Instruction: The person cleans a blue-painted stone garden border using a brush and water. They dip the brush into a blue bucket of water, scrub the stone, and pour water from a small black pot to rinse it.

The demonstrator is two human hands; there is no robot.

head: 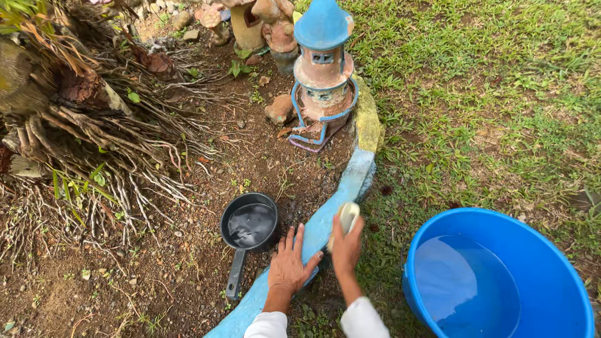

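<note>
Brush (348, 217) is clamped in right hand (346, 248) fingers against blue curb (325, 219); left hand (289, 268) rests flat, fingers spread, beside the pan (249, 226). Risk: a left-hand slip could tip the pan, spilling water.

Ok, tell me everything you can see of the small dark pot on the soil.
The pot is a small, round, dark grey saucepan, metal by its look, with a long straight handle pointing toward the person. It sits upright on bare soil, partly filled with water, just left of the blue curb. Nothing touches it; the left hand rests nearby.
</note>
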